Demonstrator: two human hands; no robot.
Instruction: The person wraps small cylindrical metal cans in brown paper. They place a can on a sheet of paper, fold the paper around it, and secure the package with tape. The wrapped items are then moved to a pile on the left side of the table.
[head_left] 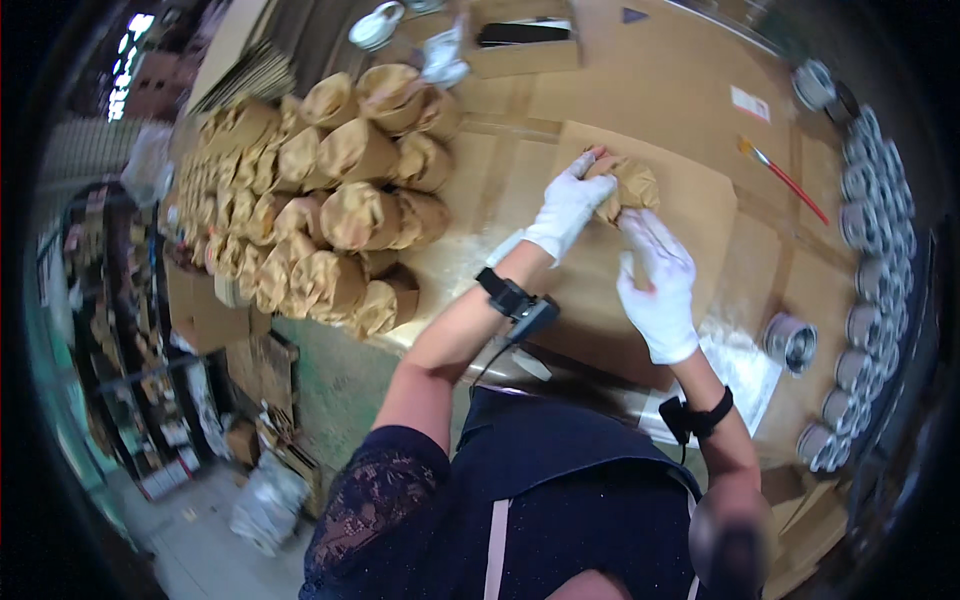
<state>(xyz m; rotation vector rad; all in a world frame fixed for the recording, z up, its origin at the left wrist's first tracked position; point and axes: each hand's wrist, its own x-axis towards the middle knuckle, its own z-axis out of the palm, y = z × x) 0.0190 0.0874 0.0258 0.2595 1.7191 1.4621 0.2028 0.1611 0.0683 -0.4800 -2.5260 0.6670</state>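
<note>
A bundle in crumpled brown paper (630,188) rests on a cardboard sheet in front of me; what the paper covers is hidden. My white-gloved left hand (572,205) is closed on its left side, thumb and fingers bent against the paper. From the near side, my right hand (660,285), gloved too, reaches to the bundle with its fingers stretched out. The right fingertips touch the paper's lower edge, while the thumb stands apart to the left.
Many paper-wrapped bundles (360,215) crowd the table's left side. Grey metal cylindrical parts (865,275) line the right edge, with a single one (790,342) nearer me. A red-handled brush (785,180) lies at the right. At the back sits an open cardboard box (525,62).
</note>
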